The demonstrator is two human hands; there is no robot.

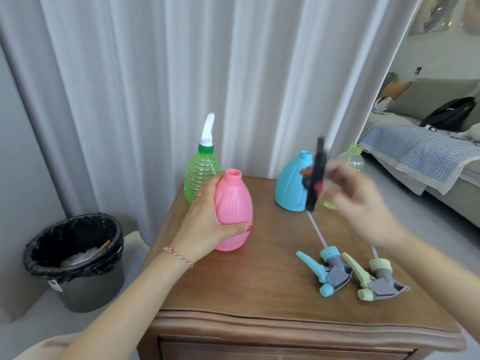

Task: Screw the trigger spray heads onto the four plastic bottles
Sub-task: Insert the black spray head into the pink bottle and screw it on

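My left hand (205,219) grips the pink bottle (235,211), upright on the wooden table (233,289), its neck uncapped. My right hand (361,201) holds a dark spray head (315,175) with pink parts in the air, blurred, its thin tube hanging down. Behind it stand the blue bottle (292,181) and a pale yellow-green bottle (350,162), both without heads. The green ribbed bottle (201,172) at the back left carries a white spray head (208,129). A blue spray head (326,271) and a light green spray head (374,278) lie near the front right.
A black-lined waste bin (75,258) stands on the floor left of the table. White curtains (155,87) hang behind. A sofa with a blue checked cover (420,149) and a black bag (450,113) is at the right.
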